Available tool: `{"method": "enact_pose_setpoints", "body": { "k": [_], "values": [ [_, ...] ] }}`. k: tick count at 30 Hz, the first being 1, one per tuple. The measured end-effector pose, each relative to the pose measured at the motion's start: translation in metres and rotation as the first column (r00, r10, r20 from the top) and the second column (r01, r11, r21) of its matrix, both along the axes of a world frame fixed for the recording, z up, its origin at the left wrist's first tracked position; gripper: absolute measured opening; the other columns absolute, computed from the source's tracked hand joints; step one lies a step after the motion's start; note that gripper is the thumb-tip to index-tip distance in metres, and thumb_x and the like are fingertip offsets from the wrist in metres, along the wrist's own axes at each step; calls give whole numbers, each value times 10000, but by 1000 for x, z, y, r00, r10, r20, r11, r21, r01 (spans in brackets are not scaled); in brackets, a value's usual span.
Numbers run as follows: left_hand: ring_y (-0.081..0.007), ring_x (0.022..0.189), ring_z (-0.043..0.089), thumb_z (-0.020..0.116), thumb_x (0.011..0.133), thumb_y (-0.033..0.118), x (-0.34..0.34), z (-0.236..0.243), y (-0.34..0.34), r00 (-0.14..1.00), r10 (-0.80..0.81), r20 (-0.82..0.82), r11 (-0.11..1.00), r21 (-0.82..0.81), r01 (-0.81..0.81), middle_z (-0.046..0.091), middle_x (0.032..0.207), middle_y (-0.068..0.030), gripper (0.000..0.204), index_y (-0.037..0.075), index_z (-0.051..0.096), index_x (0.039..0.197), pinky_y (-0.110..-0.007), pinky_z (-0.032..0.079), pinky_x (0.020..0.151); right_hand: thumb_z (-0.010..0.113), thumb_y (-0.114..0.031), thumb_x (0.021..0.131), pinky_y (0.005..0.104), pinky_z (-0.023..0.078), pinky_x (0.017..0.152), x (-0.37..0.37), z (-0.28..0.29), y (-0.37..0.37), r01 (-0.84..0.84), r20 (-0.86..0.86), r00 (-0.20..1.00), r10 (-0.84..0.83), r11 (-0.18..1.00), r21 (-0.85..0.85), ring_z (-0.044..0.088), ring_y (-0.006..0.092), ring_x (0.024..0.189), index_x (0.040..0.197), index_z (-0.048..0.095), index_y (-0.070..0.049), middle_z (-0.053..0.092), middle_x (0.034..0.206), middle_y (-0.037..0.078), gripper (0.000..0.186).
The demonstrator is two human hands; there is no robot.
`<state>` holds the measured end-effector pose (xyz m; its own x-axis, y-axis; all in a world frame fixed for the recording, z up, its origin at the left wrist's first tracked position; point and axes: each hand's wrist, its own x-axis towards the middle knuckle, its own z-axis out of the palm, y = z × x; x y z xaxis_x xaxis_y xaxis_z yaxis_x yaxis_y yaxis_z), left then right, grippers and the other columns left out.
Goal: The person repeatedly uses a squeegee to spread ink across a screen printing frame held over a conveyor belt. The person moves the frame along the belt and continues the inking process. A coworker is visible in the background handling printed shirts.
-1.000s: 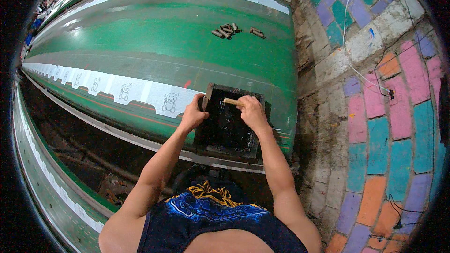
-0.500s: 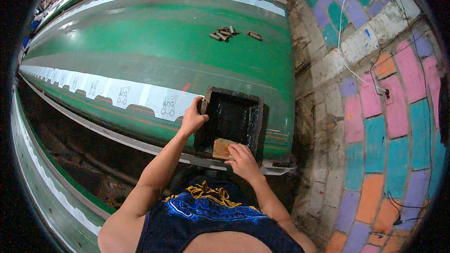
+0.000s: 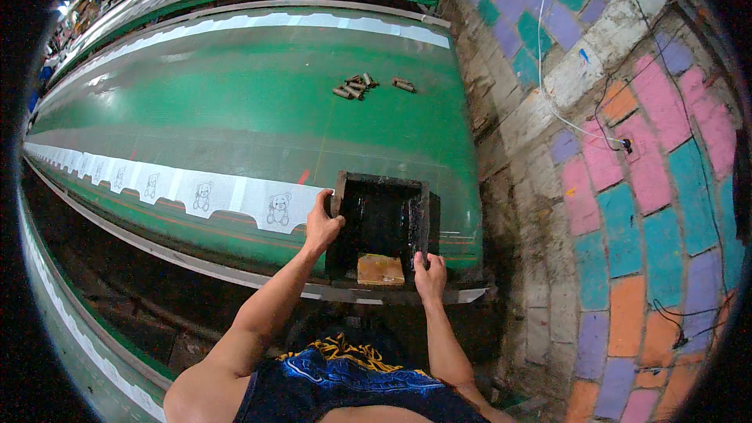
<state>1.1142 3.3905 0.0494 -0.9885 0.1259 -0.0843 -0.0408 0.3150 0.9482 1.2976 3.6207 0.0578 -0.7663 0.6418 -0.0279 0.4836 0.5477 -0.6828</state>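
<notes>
Free room in frame [image 3: 425, 215] beyond block [image 3: 380, 270]

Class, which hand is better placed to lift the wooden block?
Probably the right hand: nearer the wooden block, at the lower right of the dark frame; the left hand is farther off.

Two bare arms reach out to the black frame [image 3: 376, 223], seen by me through the distant head camera. I have the left hand [image 3: 321, 227] closed on the frame's left edge, forefinger pointing up along it, thumb bent inward below; the left forearm [image 3: 270, 294] slants in from the frame's lower left, wrist nearly straight. My right hand [image 3: 430, 278] pinches the frame's right edge near its lower corner, thumb on the inner side, fingers curled outside. The right forearm [image 3: 445, 337] rises steeply from below the frame, its elbow drawn back near the body.
</notes>
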Motion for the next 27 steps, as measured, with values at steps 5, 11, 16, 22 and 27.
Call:
{"method": "enact_pose_setpoints", "body": {
  "k": [5, 11, 16, 22, 27],
  "values": [
    [-238, 918, 637, 687, 697, 25, -8, 36, 8, 999, -15, -50, 991, 131, 22, 664, 1114, -134, 697, 98, 468, 1355, -340, 514, 860, 672, -385, 934, 446, 447, 962, 12, 30, 1, -22, -173, 985, 7, 996, -90, 561, 364, 1105, 1190, 575, 69, 568, 1141, 200, 530],
    [-242, 1054, 620, 712, 660, -21, 7, 89, 42, 990, -144, -8, 971, 192, 143, 653, 1133, -130, 743, 81, 470, 1356, -333, 486, 938, 684, -303, 948, 395, 424, 977, 58, 57, 28, -18, -292, 956, -27, 989, -149, 531, 270, 1103, 1199, 557, 31, 542, 1167, 131, 437],
    [-252, 1109, 606, 724, 655, -38, 54, 97, 101, 972, -233, -4, 951, 209, 229, 638, 1175, -136, 747, 71, 476, 1352, -340, 463, 980, 678, -294, 970, 306, 427, 893, 124, 60, 75, 71, -274, 952, -136, 969, -235, 498, 153, 977, 1203, 577, 10, 546, 1116, 52, 396],
    [-259, 1085, 611, 730, 665, -34, 128, 102, 208, 948, -319, -19, 913, 263, 312, 631, 1179, -141, 748, 72, 466, 1356, -341, 468, 970, 721, -317, 916, 393, 409, 1040, 211, 68, 166, 249, -241, 907, -344, 902, -352, 562, 302, 1202, 1186, 606, -2, 622, 1256, 167, 430],
    [-247, 1080, 604, 726, 662, -46, 184, 111, 296, 937, -349, 20, 893, 308, 327, 628, 1182, -146, 739, 76, 469, 1344, -333, 471, 949, 730, -343, 907, 397, 435, 1016, 270, 96, 248, 274, -280, 889, -363, 910, -311, 591, 303, 1180, 1182, 629, -1, 641, 1264, 170, 451]
  ]
}}
